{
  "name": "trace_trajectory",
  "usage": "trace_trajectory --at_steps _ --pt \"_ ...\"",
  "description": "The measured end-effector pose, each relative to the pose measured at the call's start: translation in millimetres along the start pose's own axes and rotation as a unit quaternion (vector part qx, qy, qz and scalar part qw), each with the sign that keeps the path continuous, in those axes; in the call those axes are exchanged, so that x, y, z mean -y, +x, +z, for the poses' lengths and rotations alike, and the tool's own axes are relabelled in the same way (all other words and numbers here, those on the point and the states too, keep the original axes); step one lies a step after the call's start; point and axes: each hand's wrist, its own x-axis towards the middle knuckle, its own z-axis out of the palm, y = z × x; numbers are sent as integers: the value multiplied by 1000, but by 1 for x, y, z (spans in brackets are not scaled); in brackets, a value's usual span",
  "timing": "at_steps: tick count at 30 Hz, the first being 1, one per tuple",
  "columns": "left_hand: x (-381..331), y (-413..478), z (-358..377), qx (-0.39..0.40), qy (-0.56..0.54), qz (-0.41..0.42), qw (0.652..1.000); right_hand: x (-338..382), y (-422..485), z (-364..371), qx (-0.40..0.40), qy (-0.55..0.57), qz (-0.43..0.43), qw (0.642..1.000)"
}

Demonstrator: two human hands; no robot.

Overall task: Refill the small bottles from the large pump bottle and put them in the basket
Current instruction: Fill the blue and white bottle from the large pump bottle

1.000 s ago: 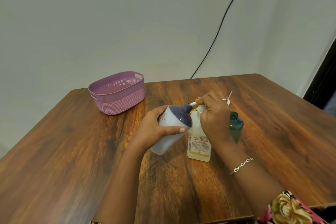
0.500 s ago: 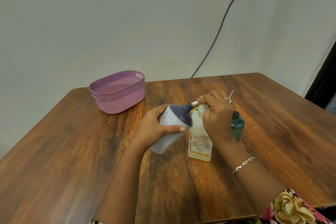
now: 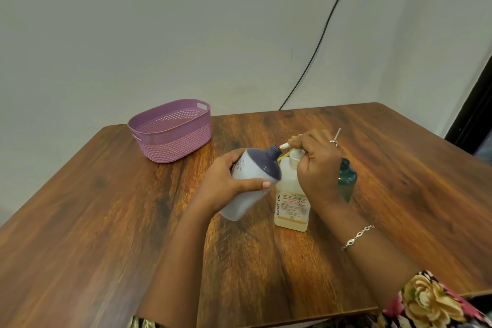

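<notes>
Seen from my head camera, my left hand [image 3: 226,184] is wrapped round the tilted white bottle [image 3: 250,181], its open neck right at the spout of the pump bottle [image 3: 291,202], which stands mid-table under my right hand [image 3: 316,165], curled over its pump head. I judge slow, short presses best, with the neck directly under the spout. The teal bottle [image 3: 346,178] stands behind my right wrist, and the basket [image 3: 170,132] sits well apart at far left.

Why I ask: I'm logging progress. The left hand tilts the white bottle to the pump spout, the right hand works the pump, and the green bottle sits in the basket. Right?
Not quite. The head view shows the green bottle standing on the table just behind the right hand, not in the basket. The rest holds.
</notes>
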Motion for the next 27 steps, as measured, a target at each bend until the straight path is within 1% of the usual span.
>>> trace_trajectory --at_steps 4,8,14,21,27 --pt "-2 0 1 -1 2 2 1000 0 4 -4 9 8 0 1000" --pt "-2 1 0 2 4 4 1000 3 10 -6 8 34 26 999" --pt "-3 0 0 2 9 10 1000 1 3 -1 1 14 2 1000" --pt "-4 0 0 4 23 9 1000 1 11 -7 17 34 29 999" --pt "-5 -1 1 3 6 19 1000 3 -2 -4 -2 -1 4 1000"
